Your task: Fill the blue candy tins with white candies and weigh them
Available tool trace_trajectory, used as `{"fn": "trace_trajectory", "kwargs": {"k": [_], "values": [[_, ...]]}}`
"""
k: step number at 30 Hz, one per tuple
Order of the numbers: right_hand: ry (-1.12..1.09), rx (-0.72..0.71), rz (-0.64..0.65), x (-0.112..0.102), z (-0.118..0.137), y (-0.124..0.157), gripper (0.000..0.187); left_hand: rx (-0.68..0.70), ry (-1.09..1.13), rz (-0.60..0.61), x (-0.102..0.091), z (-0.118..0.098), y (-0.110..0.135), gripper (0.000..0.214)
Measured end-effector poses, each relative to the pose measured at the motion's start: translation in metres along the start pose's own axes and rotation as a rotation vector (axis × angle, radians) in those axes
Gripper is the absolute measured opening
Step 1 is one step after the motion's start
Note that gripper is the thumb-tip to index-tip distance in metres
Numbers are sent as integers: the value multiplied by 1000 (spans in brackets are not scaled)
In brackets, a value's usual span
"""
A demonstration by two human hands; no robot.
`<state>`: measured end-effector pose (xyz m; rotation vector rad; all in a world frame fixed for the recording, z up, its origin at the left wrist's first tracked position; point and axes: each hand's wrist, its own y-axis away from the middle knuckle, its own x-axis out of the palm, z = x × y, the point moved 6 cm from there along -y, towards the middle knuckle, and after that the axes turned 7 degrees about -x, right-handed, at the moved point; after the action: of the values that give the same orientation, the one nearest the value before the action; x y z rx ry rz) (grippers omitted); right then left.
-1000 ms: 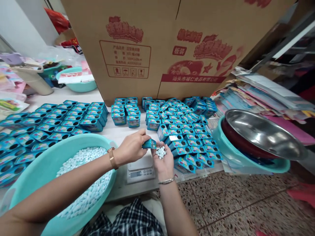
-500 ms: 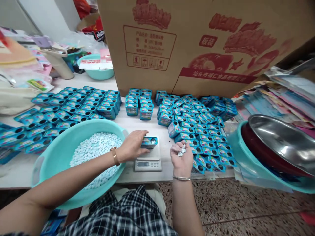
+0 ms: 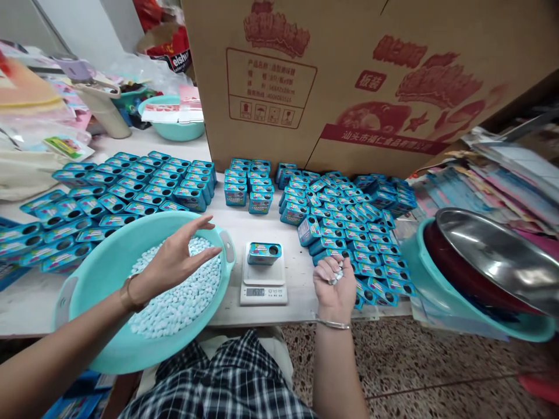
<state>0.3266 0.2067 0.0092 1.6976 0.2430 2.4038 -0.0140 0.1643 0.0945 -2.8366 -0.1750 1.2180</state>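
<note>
A small teal tin (image 3: 264, 253) stands alone on a white digital scale (image 3: 263, 281) at the table's front edge. My left hand (image 3: 177, 259) hovers open, fingers spread, over a large teal basin (image 3: 94, 274) full of small white-blue tablets (image 3: 183, 291). To the right of the scale, my right hand (image 3: 335, 284) is cupped closed around a handful of the same tablets. Neither hand touches the tin.
Rows of teal tins (image 3: 131, 189) cover the table to the left, a denser pile of tins (image 3: 345, 221) to the right. Behind stands a big printed cardboard box (image 3: 349, 75). A steel bowl (image 3: 493, 256) rests in another teal basin at right. Clutter and a small basin (image 3: 174, 125) lie back left.
My left hand set the tin on the scale, let go and swung left over the tablet basin. My right hand closed its fingers over its tablets and stayed beside the scale.
</note>
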Motion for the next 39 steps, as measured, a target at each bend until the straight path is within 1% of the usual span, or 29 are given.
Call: {"fn": "trace_trajectory", "kwargs": {"k": [3,5,9,13,15,18,20,22,25,29,31,35,39], "values": [[12,-1,-4,5,-5,2,22,6,-5,29,4,3,3,68],[25,-5,-10,7,-8,2,23,26,-5,49,9,1,3,67],[46,-6,-25,11,-14,1,26,102,-7,100,20,-12,3,63],[63,-2,-35,18,-20,-5,27,191,-31,156,36,-25,0,60],[73,-2,-42,26,-26,-9,29,245,-60,173,47,-30,-3,60],[93,1,-34,45,-41,-13,30,318,-115,190,66,-41,-9,61],[106,-2,-20,59,-52,-15,29,351,-137,192,78,-52,-15,62],[111,-8,-19,71,-61,-18,29,374,-124,185,85,-64,-20,59],[87,19,-45,79,-73,-21,30,399,-73,147,88,-81,-26,42],[37,48,-84,77,-82,-25,32,440,-90,103,90,-98,-30,14],[22,45,-100,75,-85,-26,34,465,-131,86,93,-104,-32,13],[25,53,-146,74,-88,-23,36,516,-239,48,97,-116,-35,18],[68,30,-123,76,-84,-23,30,527,-343,58,100,-126,-37,25]]}}
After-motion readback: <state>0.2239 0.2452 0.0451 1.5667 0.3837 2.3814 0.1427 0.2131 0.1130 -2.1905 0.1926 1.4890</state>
